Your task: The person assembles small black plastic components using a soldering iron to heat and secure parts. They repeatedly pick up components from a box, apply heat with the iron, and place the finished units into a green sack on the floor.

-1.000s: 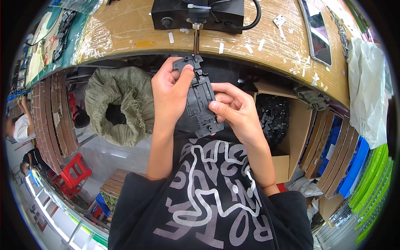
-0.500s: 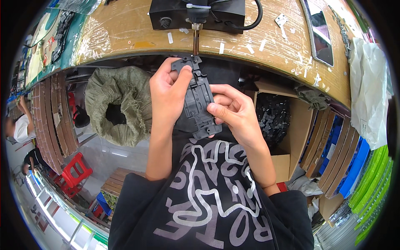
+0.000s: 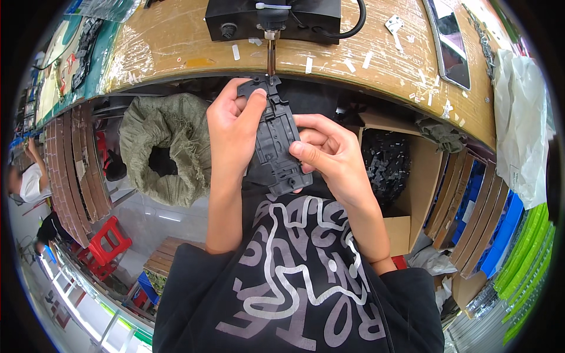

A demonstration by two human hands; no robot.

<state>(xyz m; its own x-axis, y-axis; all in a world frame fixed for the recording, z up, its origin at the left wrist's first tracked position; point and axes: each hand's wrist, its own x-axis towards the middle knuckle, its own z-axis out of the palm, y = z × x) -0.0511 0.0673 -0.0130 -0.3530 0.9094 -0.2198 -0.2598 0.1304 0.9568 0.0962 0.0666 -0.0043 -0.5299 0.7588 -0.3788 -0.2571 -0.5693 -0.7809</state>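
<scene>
Both my hands grip a flat black moulded plastic part (image 3: 276,138), long and ribbed, tilted slightly with its far end to the left. My left hand (image 3: 232,120) is closed on its far left edge, the thumb pressed on top. My right hand (image 3: 326,150) pinches its near right edge between thumb and fingers. The far tip of the part meets the end of a thin metal shaft (image 3: 271,59), which sticks out from a black box-shaped machine (image 3: 273,20) on the bench. Whether shaft and part touch, I cannot tell.
A wooden bench (image 3: 176,47) with scraps of white tape spans the far side, a phone-like device (image 3: 448,47) at its right. Below stand a green woven sack (image 3: 168,123) at left and a cardboard box (image 3: 425,176) of black parts at right. Red stools (image 3: 109,241) stand farther left.
The bench and machine have shifted slightly left and up in view, along with my hands and the plastic part. My grip on the part looks the same.
</scene>
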